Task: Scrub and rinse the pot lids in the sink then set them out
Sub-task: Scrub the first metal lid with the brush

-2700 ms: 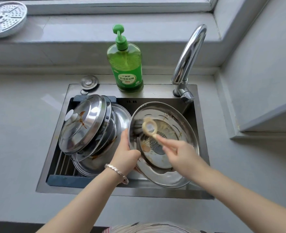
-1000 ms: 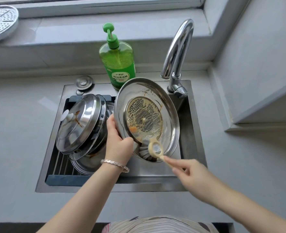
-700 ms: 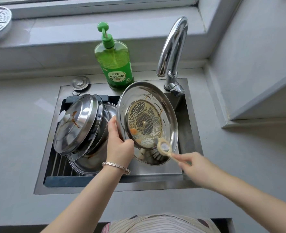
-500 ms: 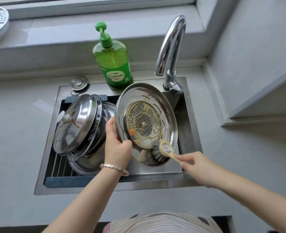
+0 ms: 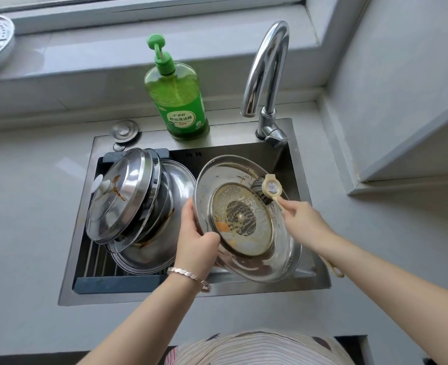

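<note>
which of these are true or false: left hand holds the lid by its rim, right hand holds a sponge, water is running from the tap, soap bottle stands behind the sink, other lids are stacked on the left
1. The left hand grips the tilted lid by its rim. True.
2. The right hand holds a sponge. False: it holds a brush, bristles against the lid's inside.
3. Water runs from the tap. False: no stream shows.
4. The green soap bottle stands behind the sink. True.
5. Other lids lean stacked on the left. True.
</note>
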A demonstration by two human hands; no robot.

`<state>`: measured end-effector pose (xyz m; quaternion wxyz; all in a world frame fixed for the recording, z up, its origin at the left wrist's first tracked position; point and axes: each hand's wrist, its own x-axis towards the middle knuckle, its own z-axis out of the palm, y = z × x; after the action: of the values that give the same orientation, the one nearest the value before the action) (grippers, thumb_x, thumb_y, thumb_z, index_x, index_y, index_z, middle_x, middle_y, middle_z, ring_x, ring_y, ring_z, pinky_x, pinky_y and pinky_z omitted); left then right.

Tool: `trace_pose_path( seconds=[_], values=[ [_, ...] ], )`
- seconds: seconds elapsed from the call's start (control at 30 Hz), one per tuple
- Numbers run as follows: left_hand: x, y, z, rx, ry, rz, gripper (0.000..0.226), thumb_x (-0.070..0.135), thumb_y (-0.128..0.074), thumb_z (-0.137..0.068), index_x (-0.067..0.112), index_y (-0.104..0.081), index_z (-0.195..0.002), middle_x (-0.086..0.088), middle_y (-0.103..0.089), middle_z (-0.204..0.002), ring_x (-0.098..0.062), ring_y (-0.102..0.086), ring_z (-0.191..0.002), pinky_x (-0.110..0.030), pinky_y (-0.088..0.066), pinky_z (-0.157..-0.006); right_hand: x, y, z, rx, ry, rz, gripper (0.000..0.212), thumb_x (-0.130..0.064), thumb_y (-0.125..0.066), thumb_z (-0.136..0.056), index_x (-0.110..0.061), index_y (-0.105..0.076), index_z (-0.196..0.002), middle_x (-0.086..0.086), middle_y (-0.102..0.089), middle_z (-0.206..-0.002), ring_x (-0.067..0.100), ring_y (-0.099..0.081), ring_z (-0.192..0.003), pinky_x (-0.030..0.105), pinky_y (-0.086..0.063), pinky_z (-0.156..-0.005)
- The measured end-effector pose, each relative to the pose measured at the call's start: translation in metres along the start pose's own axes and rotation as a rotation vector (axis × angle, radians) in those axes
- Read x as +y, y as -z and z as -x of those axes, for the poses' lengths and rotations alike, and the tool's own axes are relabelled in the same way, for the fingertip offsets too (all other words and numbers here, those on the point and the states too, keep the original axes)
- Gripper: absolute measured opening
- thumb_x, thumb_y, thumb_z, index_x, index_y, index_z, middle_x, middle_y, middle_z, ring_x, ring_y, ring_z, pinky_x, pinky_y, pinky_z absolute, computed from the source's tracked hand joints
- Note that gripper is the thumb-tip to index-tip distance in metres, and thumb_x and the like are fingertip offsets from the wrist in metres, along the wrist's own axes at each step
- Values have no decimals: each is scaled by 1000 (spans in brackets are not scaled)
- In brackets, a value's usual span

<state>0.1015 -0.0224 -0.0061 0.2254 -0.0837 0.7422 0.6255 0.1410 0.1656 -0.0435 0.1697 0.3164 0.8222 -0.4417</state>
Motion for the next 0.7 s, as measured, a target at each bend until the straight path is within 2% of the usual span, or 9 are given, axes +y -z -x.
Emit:
trace_pose_path(
  seconds=[0.07,0.13,0.2,0.27,0.37,0.53,0.6,0.63,0.7],
  values=[
    [-2,-3,-2,46,28,29,70,-21,-40,-72,19,-42,-130,-9,-60,-106,-35,-60,-102,-61,-47,-87,3,-4,4,-16,-4,22,42,-19,-37,-98,-28,-41,-139,3,-56,-128,17,-59,-78,25,-46,-67],
    [-3,-3,-5,84,30,32,73,-22,-40,-76,17,-34,-137,-12,-56,-118,-30,-57,-110,-55,-45,-95,18,-8,15,-66,-33,55,42,-18,-37,-98,-29,-42,-138,4,-57,-125,20,-58,-95,23,-42,-78],
    [-4,-2,-7,93,9,18,76,-22,-41,-76,16,-29,-141,-12,-51,-129,-24,-52,-118,-47,-42,-103,31,-13,32,-145,-67,114,44,-18,-35,-97,-34,-43,-137,0,-58,-102,14,-54,-78,18,-40,-66],
    [-3,-1,-7,67,-19,-7,76,-19,-44,-74,18,-31,-139,-9,-53,-127,-21,-52,-117,-44,-42,-103,31,-13,37,-145,-68,121,44,-18,-35,-97,-36,-42,-137,0,-58,-95,8,-50,-66,14,-36,-56],
    [2,-4,-3,-46,-28,-34,78,-13,-47,-67,22,-35,-135,-2,-56,-118,-17,-55,-112,-39,-47,-97,23,-2,14,-14,-46,24,41,-20,-38,-98,-31,-44,-137,6,-62,-118,21,-59,-96,27,-43,-78],
    [-3,-11,4,-165,49,10,88,-2,-46,-54,31,-32,-135,-11,-55,-117,-26,-58,-108,-45,-51,-84,-10,-4,-2,47,87,-19,43,-16,-40,-97,-28,-42,-138,1,-54,-134,22,-56,-111,27,-43,-88],
    [-7,-12,3,-167,82,30,90,-4,-47,-54,30,-31,-135,-12,-54,-120,-28,-57,-109,-47,-51,-86,-25,-17,6,12,168,-65,44,-14,-40,-97,-29,-42,-138,0,-63,-120,15,-61,-79,24,-46,-67],
    [-9,-12,2,-161,88,41,87,-10,-48,-57,28,-33,-134,-12,-55,-117,-26,-59,-106,-43,-53,-82,-29,-23,10,-20,206,-77,45,-14,-40,-97,-31,-41,-138,0,-67,-108,12,-54,-61,24,-42,-55],
    [-9,-8,-1,-157,96,64,83,-25,-45,-66,23,-35,-133,-12,-57,-110,-23,-61,-93,-29,-55,-62,-32,-28,14,-68,253,-86,45,-14,-40,-97,-33,-40,-138,2,-69,-94,10,-39,-48,23,-34,-46]
  ],
)
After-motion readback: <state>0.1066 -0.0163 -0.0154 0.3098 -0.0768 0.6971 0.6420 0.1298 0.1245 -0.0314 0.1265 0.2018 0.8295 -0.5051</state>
